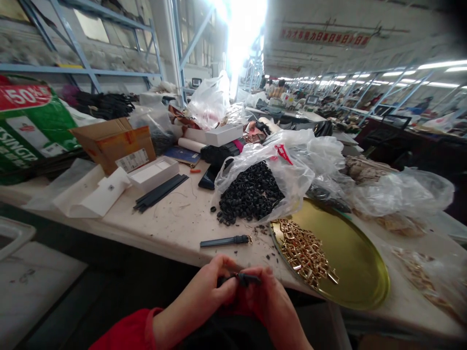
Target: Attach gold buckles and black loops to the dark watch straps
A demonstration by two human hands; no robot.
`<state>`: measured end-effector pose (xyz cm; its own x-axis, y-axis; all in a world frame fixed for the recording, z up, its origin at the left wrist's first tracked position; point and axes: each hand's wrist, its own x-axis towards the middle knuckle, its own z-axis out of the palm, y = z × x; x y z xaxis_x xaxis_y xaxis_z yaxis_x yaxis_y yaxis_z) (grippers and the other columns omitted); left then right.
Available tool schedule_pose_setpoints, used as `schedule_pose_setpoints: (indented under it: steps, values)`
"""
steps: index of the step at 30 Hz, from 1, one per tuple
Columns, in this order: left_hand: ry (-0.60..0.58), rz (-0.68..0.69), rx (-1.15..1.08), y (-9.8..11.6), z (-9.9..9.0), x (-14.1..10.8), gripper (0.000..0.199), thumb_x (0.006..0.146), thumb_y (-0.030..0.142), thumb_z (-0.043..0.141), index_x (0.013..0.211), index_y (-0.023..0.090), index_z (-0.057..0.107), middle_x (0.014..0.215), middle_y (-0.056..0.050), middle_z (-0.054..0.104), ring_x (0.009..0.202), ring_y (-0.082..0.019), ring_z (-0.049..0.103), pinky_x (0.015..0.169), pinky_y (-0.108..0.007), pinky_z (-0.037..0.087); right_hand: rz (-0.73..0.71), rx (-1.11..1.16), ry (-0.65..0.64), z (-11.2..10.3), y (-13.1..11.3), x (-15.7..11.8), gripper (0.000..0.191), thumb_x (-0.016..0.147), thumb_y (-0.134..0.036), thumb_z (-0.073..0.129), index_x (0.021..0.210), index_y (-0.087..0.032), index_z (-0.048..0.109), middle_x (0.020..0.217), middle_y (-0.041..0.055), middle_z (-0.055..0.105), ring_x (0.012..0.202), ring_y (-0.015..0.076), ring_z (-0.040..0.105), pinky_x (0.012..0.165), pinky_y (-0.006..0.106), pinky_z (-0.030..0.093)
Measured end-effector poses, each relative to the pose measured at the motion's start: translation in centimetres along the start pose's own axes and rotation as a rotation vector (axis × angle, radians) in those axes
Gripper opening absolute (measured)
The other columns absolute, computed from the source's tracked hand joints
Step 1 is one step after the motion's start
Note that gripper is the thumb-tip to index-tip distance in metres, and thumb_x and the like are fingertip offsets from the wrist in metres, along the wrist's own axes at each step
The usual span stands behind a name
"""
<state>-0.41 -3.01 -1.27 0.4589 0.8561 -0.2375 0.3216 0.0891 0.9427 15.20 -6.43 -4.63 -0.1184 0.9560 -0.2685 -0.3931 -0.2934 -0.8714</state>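
My left hand (205,287) and my right hand (274,300) are close together just off the table's front edge. Both have their fingers closed on a dark watch strap (250,278), much of it hidden by the fingers. On the table beyond them lies another dark watch strap (224,241) with a gold buckle at its right end. Small black strap loops (251,189) spill from an open clear plastic bag (292,160). To the right, a heap of gold buckles (304,250) rests on a round gold tray (359,262).
Several flat dark strips (160,193) lie left of the loops, near a white box (153,174) and a cardboard box (116,143). More plastic bags (404,192) stand at the right. Black scraps (270,256) dot the table (164,228).
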Motion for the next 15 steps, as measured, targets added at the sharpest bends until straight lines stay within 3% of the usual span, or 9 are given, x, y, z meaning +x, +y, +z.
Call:
schedule_pose_setpoints:
  steps: [3, 7, 9, 12, 15]
  values:
    - [0.075, -0.045, 0.171, -0.1, -0.3, 0.3, 0.023, 0.077, 0.036, 0.054, 0.086, 0.016, 0.050, 0.070, 0.001, 0.058, 0.062, -0.013, 0.053, 0.055, -0.021, 0.037, 0.118, 0.043, -0.007, 0.0, -0.2, 0.4, 0.037, 0.074, -0.053, 0.061, 0.077, -0.017, 0.055, 0.054, -0.0056, 0.048, 0.046, 0.0045, 0.037, 0.046, 0.017, 0.031]
    - [0.093, -0.099, 0.271, -0.1, -0.5, 0.8, 0.020, 0.076, 0.036, 0.054, 0.079, 0.017, 0.051, 0.070, 0.001, 0.059, 0.064, -0.013, 0.054, 0.057, -0.022, 0.036, 0.225, 0.075, -0.147, 0.2, 0.0, 1.1, 0.044, 0.067, -0.050, 0.069, 0.089, -0.015, 0.054, 0.064, -0.0030, 0.054, 0.052, 0.0055, 0.043, 0.049, 0.018, 0.031]
    - [0.092, -0.129, 0.321, -0.2, -0.6, 1.2, 0.021, 0.075, 0.038, 0.054, 0.080, 0.017, 0.052, 0.070, 0.001, 0.060, 0.064, -0.014, 0.053, 0.057, -0.023, 0.035, 0.236, 0.129, -0.165, 0.3, 0.2, 1.3, 0.040, 0.067, -0.047, 0.070, 0.083, -0.015, 0.053, 0.063, -0.0027, 0.053, 0.054, 0.0062, 0.044, 0.051, 0.019, 0.032]
    - [0.068, -0.139, 0.297, -0.5, -0.9, 1.8, 0.021, 0.075, 0.036, 0.055, 0.081, 0.016, 0.055, 0.074, -0.001, 0.061, 0.067, -0.015, 0.053, 0.060, -0.024, 0.036, 0.222, 0.181, -0.100, 0.0, 0.5, 2.1, 0.036, 0.064, -0.039, 0.075, 0.072, -0.017, 0.047, 0.062, -0.0046, 0.051, 0.056, 0.0067, 0.045, 0.054, 0.019, 0.034]
    - [-0.018, -0.164, 0.003, -0.7, -1.1, 2.1, 0.018, 0.073, 0.030, 0.057, 0.081, 0.015, 0.054, 0.075, -0.001, 0.061, 0.067, -0.013, 0.053, 0.060, -0.023, 0.038, 0.125, 0.174, 0.062, -0.8, 1.0, 3.2, 0.044, 0.063, -0.038, 0.075, 0.060, -0.019, 0.036, 0.056, -0.0069, 0.045, 0.051, 0.0060, 0.041, 0.051, 0.019, 0.034]
